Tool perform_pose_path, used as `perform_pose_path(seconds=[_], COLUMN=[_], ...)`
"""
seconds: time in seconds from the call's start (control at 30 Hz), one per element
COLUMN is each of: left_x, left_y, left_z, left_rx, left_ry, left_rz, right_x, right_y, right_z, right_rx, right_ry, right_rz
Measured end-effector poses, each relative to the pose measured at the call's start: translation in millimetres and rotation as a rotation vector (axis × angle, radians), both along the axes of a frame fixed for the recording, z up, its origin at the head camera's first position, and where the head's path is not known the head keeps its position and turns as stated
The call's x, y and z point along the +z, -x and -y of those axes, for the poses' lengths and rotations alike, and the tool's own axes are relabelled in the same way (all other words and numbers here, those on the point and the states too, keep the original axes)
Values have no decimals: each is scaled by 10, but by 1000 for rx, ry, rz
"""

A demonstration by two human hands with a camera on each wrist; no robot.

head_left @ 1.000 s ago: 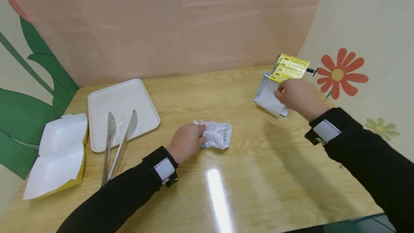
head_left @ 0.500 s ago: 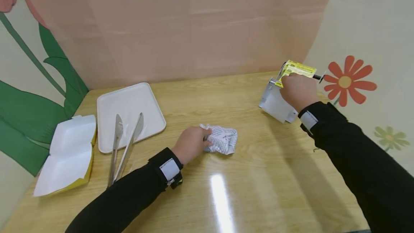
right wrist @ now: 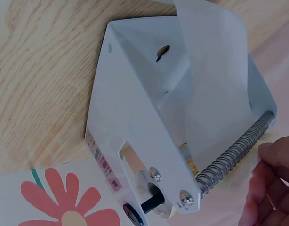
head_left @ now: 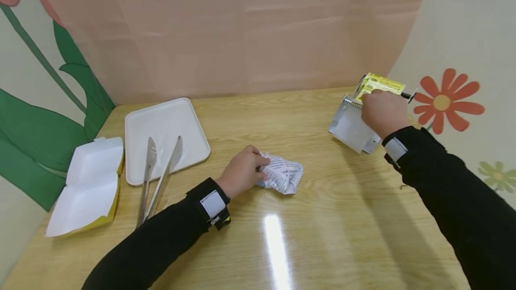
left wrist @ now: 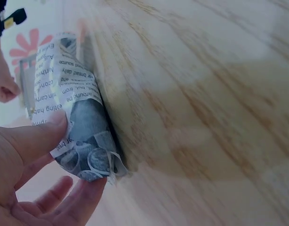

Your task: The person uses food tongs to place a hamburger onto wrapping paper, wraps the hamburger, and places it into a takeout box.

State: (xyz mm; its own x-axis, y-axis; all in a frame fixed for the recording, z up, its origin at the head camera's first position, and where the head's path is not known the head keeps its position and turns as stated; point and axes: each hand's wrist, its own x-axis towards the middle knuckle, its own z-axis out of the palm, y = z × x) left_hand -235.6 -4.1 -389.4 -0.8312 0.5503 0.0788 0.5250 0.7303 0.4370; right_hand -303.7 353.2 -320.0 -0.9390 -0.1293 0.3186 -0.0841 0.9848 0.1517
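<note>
On surface, head view: left hand (head_left: 241,172) grips crumpled newsprint-wrapped bundle (head_left: 284,175) mid-surface, pinning it; right hand (head_left: 384,110) pinches yellow label roll (head_left: 384,83) atop grey metal dispenser (head_left: 351,124).
Left wrist view: thumb (left wrist: 34,139) clamps soft, creased bundle (left wrist: 74,117).
Right wrist view: fingers (right wrist: 271,186) by coiled steel spring (right wrist: 236,153); grip unclear here.

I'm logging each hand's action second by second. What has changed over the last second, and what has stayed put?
The right hand moved from the front of the grey metal label dispenser up to its yellow label roll, where its fingers now rest. The left hand kept its grip on the crumpled printed paper wrap. White tray, metal tongs and open carton stayed put.
</note>
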Motion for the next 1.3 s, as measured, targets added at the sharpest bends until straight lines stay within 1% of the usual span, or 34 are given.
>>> perform_pose_path(seconds=[0.07,0.13,0.27,0.3,0.4,0.53,0.63,0.77,0.87,0.93,0.97,1.13,1.23,1.3], left_x=[19,33,49,53,71,97,104,109,114,119,118,120,120,120], left_y=[-14,-30,-25,-19,2,13,12,12,16,14,14,16,14,12], left_z=[-10,-15,-21,-24,-41,-71,-94,-114,-112,-109,-107,-105,-110,-117], left_rx=[0,-2,-9,-9,-10,-8,3,29,43,45,43,44,50,56], left_ry=[9,9,-9,-13,-7,23,28,3,-28,-45,-53,-75,-80,-79], left_rz=[6,18,25,22,5,12,41,73,91,98,100,98,102,109], right_x=[30,64,145,159,164,47,-77,-231,-332,-383,-402,-459,-493,-516], right_y=[-15,-46,-177,-228,-411,-655,-791,-877,-870,-837,-816,-671,-592,-564], right_z=[19,69,291,371,640,943,1078,1162,1203,1234,1255,1390,1461,1490], right_rx=[9,32,117,147,239,380,463,552,601,604,592,468,421,414], right_ry=[29,74,213,254,374,495,537,529,540,579,604,733,770,764], right_rz=[-24,-67,-121,-116,-55,60,113,122,144,178,203,338,406,434])
